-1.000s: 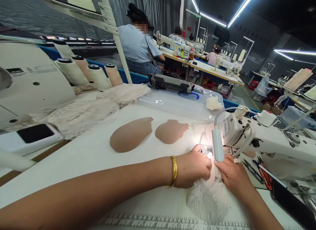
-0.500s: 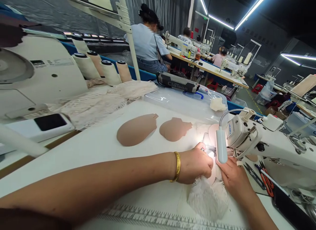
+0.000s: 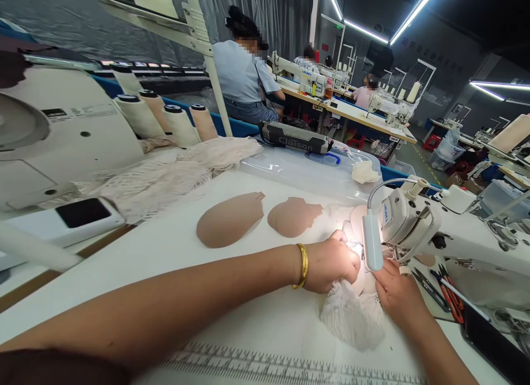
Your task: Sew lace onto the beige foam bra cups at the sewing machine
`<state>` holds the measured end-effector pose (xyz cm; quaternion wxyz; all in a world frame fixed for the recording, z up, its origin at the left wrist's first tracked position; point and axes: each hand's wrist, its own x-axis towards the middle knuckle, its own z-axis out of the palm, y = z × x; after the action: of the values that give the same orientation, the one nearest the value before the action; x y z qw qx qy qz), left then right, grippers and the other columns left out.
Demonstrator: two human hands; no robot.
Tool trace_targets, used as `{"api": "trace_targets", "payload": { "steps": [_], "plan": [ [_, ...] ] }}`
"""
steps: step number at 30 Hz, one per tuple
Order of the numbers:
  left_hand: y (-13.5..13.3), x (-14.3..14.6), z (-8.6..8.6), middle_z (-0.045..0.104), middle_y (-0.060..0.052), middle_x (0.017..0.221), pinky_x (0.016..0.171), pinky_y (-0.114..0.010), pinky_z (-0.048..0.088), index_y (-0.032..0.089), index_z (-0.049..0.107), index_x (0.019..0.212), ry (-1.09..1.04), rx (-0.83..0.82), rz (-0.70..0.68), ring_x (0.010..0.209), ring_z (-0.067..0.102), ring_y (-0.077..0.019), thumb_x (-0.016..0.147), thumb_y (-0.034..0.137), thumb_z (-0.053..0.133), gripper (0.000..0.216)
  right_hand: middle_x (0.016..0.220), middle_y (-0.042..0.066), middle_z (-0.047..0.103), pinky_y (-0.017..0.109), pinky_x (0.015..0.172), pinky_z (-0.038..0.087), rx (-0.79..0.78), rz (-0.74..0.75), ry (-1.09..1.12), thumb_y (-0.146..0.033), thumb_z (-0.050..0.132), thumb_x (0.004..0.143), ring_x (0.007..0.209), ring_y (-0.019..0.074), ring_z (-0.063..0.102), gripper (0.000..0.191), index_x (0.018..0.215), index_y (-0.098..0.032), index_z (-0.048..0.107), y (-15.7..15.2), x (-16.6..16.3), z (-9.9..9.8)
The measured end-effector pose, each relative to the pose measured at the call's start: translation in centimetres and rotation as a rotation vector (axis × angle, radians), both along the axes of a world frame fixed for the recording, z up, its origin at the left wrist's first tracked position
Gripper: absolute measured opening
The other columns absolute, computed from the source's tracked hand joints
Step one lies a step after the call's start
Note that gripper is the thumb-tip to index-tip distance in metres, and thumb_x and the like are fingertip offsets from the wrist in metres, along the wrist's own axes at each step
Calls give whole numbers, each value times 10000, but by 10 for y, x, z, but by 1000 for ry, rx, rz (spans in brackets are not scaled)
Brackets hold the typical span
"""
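My left hand (image 3: 331, 263), with a gold bangle on the wrist, is closed on a bunch of white lace fabric (image 3: 351, 316) and presses it toward the needle of the white sewing machine (image 3: 439, 236). My right hand (image 3: 395, 294) lies on the same lace piece just right of the needle, fingers curled down on it. A small lamp (image 3: 371, 241) on a gooseneck lights the spot and hides part of my right fingers. Two tan pads (image 3: 229, 226) (image 3: 293, 215) lie on the white table beyond my left hand.
A pile of cream lace (image 3: 165, 172) and several thread cones (image 3: 165, 120) sit at the left, by a white machine (image 3: 62, 137). A clear plastic box (image 3: 306, 170) stands behind. Scissors (image 3: 445, 291) and a phone (image 3: 492, 341) lie at the right. Other people sew at far tables.
Both hands and the lace have crept a little farther from me toward the needle. The view has shifted slightly; nothing else on the table has moved.
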<state>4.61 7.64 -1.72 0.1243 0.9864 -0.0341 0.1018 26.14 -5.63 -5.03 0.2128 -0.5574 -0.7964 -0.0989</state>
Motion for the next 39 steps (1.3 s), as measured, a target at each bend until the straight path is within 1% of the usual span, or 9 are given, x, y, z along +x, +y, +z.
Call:
{"api": "trace_targets", "payload": {
  "steps": [5,9,15,19,23,27,29,32,39],
  "plan": [
    [15,3,-2,693,18,837,889,-421,317,193,619,682,-26,-23,-1,712,540,-148,580,-3,608,220,1099,48,716,286,803,502,7,-24,-14,-49,408,926,1017,213,635,350,1085,-231,661,-1,4,-6],
    [17,3,-2,695,10,836,858,-421,321,185,575,679,-34,39,-22,702,549,-160,525,-11,577,249,1082,40,714,290,781,496,10,-3,-30,-58,415,937,1026,215,623,359,1120,-250,657,-6,2,-2],
    [8,0,2,665,11,739,856,-457,335,189,519,679,-39,204,-56,761,585,-222,450,-18,564,312,859,29,663,278,660,443,-55,81,-31,-58,425,935,839,195,594,273,865,-234,621,-8,-2,7],
    [11,1,-4,635,18,680,861,-456,338,182,512,653,-86,176,-58,696,563,-202,435,-7,573,295,861,33,656,282,677,453,-55,59,-34,-63,414,930,897,211,600,286,943,-238,639,-8,1,4],
    [19,2,-8,659,22,723,885,-452,332,195,556,726,-133,154,-23,716,579,-200,454,-11,558,342,959,43,689,299,661,477,-52,-12,-37,-90,407,936,941,236,626,285,1001,-241,640,-9,5,2],
    [24,2,-7,682,15,759,906,-462,319,209,578,789,-100,128,-2,746,598,-214,455,-19,528,408,950,95,711,375,712,543,81,-94,-54,-150,419,980,904,273,667,247,1095,-199,632,-6,7,2],
    [25,3,-6,695,9,782,922,-478,307,221,602,829,-84,103,4,765,603,-223,465,-22,521,445,1020,136,722,426,786,569,152,-94,-43,-158,423,996,975,298,676,260,1163,-177,622,-3,7,2],
    [24,4,-6,692,10,779,924,-479,302,219,606,821,-79,88,9,768,604,-221,459,-19,513,443,1047,149,726,456,853,582,149,-60,2,-151,422,1005,1019,301,681,272,1202,-170,608,-1,8,3],
    [22,3,-9,702,17,811,936,-454,297,213,622,849,-86,90,13,784,607,-213,463,-26,538,462,1046,128,737,457,833,600,163,-65,32,-169,467,999,1011,300,691,222,1170,-196,606,-3,8,3]
  ]
}}
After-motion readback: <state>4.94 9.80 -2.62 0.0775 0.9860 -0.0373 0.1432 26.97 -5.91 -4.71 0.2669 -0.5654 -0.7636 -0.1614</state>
